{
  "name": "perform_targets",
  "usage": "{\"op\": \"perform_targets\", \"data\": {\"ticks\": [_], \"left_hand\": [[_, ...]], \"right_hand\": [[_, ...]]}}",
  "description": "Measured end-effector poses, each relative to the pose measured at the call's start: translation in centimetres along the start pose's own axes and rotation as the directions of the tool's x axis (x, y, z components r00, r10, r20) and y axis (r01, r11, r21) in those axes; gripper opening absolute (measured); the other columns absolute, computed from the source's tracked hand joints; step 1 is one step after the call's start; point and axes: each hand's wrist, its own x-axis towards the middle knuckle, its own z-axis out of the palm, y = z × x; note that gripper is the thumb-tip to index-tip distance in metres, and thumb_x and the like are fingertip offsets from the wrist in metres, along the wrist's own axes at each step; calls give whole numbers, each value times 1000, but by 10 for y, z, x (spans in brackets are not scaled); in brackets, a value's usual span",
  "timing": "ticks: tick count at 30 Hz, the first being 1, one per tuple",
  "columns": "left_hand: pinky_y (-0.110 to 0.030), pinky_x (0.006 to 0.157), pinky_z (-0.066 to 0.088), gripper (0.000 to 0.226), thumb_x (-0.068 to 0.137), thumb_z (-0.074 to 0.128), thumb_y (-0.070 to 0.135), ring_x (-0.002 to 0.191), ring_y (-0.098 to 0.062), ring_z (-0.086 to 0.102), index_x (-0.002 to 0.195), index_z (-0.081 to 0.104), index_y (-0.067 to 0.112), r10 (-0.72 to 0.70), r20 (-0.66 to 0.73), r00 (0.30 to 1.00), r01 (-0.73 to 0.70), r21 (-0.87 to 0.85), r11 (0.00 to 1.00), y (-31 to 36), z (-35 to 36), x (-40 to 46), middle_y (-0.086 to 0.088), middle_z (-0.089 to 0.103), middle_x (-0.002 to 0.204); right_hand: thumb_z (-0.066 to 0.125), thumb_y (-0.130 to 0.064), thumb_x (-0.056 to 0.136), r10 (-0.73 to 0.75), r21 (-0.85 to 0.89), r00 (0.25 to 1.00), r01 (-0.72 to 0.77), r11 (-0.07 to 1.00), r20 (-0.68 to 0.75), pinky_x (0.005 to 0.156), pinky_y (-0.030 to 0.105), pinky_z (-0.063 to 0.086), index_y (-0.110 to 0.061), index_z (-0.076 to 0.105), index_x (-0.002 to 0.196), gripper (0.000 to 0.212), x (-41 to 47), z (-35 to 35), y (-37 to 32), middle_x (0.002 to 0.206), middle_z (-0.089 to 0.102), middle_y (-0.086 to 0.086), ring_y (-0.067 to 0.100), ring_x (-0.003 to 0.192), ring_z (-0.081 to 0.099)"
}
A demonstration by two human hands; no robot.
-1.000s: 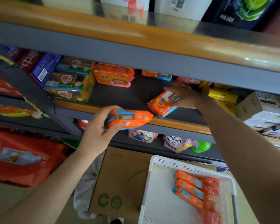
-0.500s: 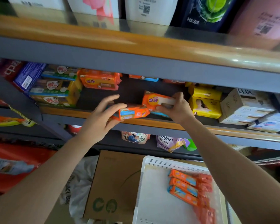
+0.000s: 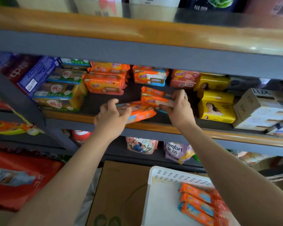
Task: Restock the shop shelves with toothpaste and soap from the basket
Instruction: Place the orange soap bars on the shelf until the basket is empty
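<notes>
Both hands gripping soap: left hand (image 3: 112,119) on low pack (image 3: 141,112), right hand (image 3: 178,108) on stacked pack (image 3: 155,100), apparently lining up shelf (image 3: 153,127) row.

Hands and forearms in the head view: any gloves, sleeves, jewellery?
No gloves and no sleeves in view: both forearms are bare right down to the frame edge. The right hand has what looks like a small ring on one finger. The left hand shows no ring, watch or band.

Glossy plastic soap packs (image 3: 141,112), perforated white plastic basket (image 3: 162,176), matt cardboard box (image 3: 118,185).
</notes>
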Motion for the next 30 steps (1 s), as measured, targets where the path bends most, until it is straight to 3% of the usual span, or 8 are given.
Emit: {"op": "perform_targets", "data": {"ticks": [2, 6, 9, 12, 18, 21, 26, 30], "left_hand": [[-48, 109, 24, 73, 85, 45, 59, 132, -35, 31, 142, 21, 20, -65, -7, 998, 65, 67, 996, 2, -3, 0, -13, 31, 145], [-45, 108, 26, 83, 79, 48, 65, 130, -35, 35, 140, 24, 15, -75, 43, 996, 67, 171, 983, 2, -13, 6, -14, 40, 141], [-35, 106, 34, 89, 75, 70, 43, 127, -25, 41, 143, 21, 15, 102, 61, 993, -93, -124, 988, 1, -16, 4, -10, 37, 141], [-26, 94, 37, 93, 72, 76, 19, 123, -14, 41, 144, 17, 25, 354, 40, 934, -345, -138, 928, 7, -17, 2, -4, 31, 143], [-12, 75, 43, 73, 74, 74, 11, 101, -8, 53, 133, 34, 28, 487, 52, 872, -472, -176, 864, 5, -14, 27, 6, 50, 116], [-18, 84, 47, 70, 77, 72, 12, 104, -6, 53, 133, 34, 29, 550, 62, 833, -533, -180, 827, -1, -11, 38, 6, 50, 120], [-15, 94, 41, 75, 70, 75, 3, 108, 6, 52, 126, 34, 33, 489, -111, 865, -479, -470, 741, -4, -23, 51, 5, 51, 124], [-33, 90, 49, 42, 74, 74, 14, 103, -13, 59, 108, 58, 33, 600, -17, 800, -594, -162, 788, 17, -36, 55, 1, 64, 110]], "right_hand": [[65, -13, 84, -33, 20, 999, 33, 999, 24, 89, 48, 44, -6, 38, 113, 40, 1, 2, -3, 122, 49, 16, 38, 109, 51], [65, -15, 85, 8, 96, 996, -16, 995, 92, 96, 41, 45, -11, 36, 128, 52, 5, -1, -6, 131, 52, 12, 33, 118, 50], [68, -23, 83, 91, 126, 988, -107, 986, 125, 88, 33, 46, -10, 41, 127, 53, 15, -5, -4, 127, 55, 12, 28, 114, 54], [70, -19, 82, 118, 135, 988, -131, 982, 97, 88, 35, 48, -12, 43, 126, 52, 24, -6, 2, 125, 58, 11, 27, 111, 57], [68, -11, 82, 83, 146, 994, -94, 985, 75, 85, 25, 42, -14, 45, 126, 50, 29, -8, 9, 127, 56, 10, 24, 115, 55], [65, -8, 84, 68, 142, 995, -79, 987, 79, 89, 27, 44, -15, 44, 128, 49, 29, -6, 9, 130, 54, 9, 23, 117, 53], [69, -11, 81, 98, 199, 993, -109, 974, 63, 90, 29, 45, -13, 42, 126, 53, 30, -9, 5, 126, 58, 7, 23, 114, 56], [71, -10, 79, 137, 282, 990, -143, 949, 43, 83, 23, 43, -12, 43, 126, 55, 34, -9, 4, 125, 58, 6, 21, 113, 56]]}}
